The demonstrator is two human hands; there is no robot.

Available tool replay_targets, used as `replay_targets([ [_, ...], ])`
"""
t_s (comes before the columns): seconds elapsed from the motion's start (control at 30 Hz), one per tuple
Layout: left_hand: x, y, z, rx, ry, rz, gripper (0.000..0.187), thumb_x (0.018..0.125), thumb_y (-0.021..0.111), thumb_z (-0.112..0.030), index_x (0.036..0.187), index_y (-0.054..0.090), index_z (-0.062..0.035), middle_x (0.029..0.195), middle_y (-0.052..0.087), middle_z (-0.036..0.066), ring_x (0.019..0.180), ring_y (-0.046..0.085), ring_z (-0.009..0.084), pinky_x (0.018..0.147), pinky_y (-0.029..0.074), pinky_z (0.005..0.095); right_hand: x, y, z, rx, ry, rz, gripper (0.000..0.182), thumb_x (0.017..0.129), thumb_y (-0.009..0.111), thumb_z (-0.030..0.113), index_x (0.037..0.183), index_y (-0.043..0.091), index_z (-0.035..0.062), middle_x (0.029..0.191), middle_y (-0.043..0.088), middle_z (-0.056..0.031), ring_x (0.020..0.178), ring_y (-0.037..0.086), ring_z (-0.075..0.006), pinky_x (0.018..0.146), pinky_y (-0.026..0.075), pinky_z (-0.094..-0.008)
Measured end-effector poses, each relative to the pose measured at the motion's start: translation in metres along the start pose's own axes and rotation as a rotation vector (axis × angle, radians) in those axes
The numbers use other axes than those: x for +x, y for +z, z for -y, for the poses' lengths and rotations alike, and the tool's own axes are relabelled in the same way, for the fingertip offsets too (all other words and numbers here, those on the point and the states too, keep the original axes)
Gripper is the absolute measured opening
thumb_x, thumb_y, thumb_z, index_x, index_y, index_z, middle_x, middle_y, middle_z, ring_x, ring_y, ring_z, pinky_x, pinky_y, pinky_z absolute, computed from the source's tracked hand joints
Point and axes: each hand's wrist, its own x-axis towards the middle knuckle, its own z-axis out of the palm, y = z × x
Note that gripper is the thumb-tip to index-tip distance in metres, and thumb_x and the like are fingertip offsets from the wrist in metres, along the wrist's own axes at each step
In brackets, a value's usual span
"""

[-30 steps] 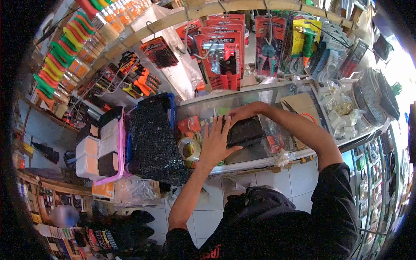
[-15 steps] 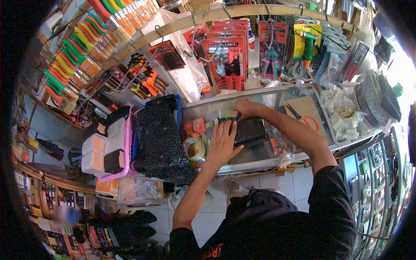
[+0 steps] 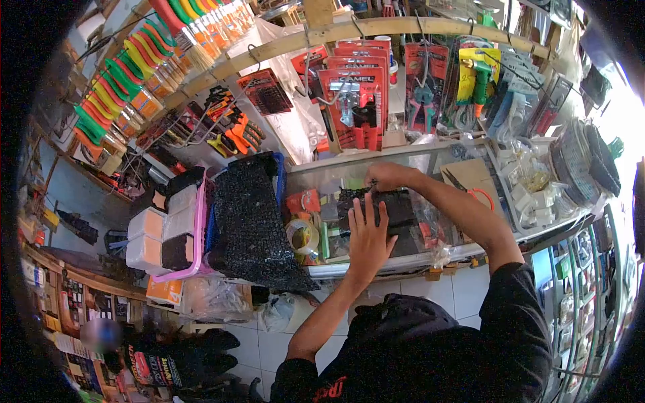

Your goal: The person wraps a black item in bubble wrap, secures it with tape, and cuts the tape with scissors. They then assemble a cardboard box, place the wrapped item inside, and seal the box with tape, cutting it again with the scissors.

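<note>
Left hand point(image 3: 368, 232) pressing flat, fingers spread, on black mesh bundle point(image 3: 383, 208); right hand point(image 3: 385, 176) pinching far edge. Bundle looking soft, light, floppy; edges gripping best.

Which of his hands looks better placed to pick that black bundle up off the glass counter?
Probably the right hand: its fingers already pinch the black bundle's far edge, while the left hand only lies flat on top.

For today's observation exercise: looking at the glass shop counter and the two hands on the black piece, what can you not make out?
Head view only:
- Black mesh piece: its near part is hidden under the left hand.
- Right hand: fingers curl over the piece's far edge, so the grip is unclear.
- Goods under the glass counter: blurred by reflections.
- Print on the red hanging packs: too small to read.
</note>
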Motion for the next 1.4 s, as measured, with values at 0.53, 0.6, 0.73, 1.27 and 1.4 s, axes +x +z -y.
replay_targets([
  [0.53,-0.093,0.047,-0.031,-0.035,0.042,-0.191,0.071,0.091,0.071,-0.036,0.146,0.042,-0.0032,0.152,0.032,0.029,0.140,0.031,0.0512,0.113,0.025,0.0691,-0.109,0.014,0.153,-0.144,0.156,-0.370,0.023,0.083,0.070,0.010,0.105,0.071,0.0031,0.114,0.073,-0.0115,0.105,0.071,-0.0305,0.086,0.058,-0.0446],
  [0.6,-0.110,0.049,-0.026,0.054,0.053,-0.198,0.067,0.091,0.071,-0.038,0.144,0.044,-0.0062,0.146,0.039,0.025,0.135,0.037,0.0464,0.111,0.028,0.0659,-0.124,0.031,0.166,-0.293,0.020,-0.516,0.024,0.082,0.069,0.008,0.105,0.071,0.0034,0.117,0.072,-0.0111,0.111,0.070,-0.0301,0.092,0.058,-0.0457],
  [0.73,-0.104,0.024,-0.003,-0.151,0.001,-0.370,0.053,0.083,0.081,-0.024,0.129,0.057,-0.0141,0.132,0.045,0.015,0.123,0.042,0.0355,0.106,0.030,0.0549,-0.133,0.043,0.176,-0.113,0.075,-0.617,0.023,0.081,0.070,0.001,0.104,0.070,0.0021,0.121,0.071,-0.0109,0.120,0.067,-0.0293,0.102,0.054,-0.0478],
  [1.27,-0.035,-0.022,0.066,-0.573,0.177,0.042,0.075,0.076,0.085,-0.042,0.135,0.064,-0.0025,0.151,0.054,0.008,0.143,0.045,0.0330,0.117,0.037,0.0460,-0.145,0.042,0.155,0.133,0.021,-0.543,0.028,0.084,0.077,0.007,0.111,0.072,0.0070,0.122,0.072,-0.0058,0.124,0.064,-0.0260,0.111,0.048,-0.0472],
  [1.4,-0.042,-0.026,0.057,-0.618,0.121,0.042,0.064,0.082,0.083,-0.034,0.131,0.065,0.0022,0.150,0.054,0.009,0.142,0.046,0.0328,0.115,0.039,0.0443,-0.152,0.006,0.163,0.315,0.085,-0.432,0.047,0.080,0.079,0.006,0.126,0.067,0.0072,0.133,0.064,-0.0115,0.129,0.058,-0.0334,0.111,0.045,-0.0468],
])
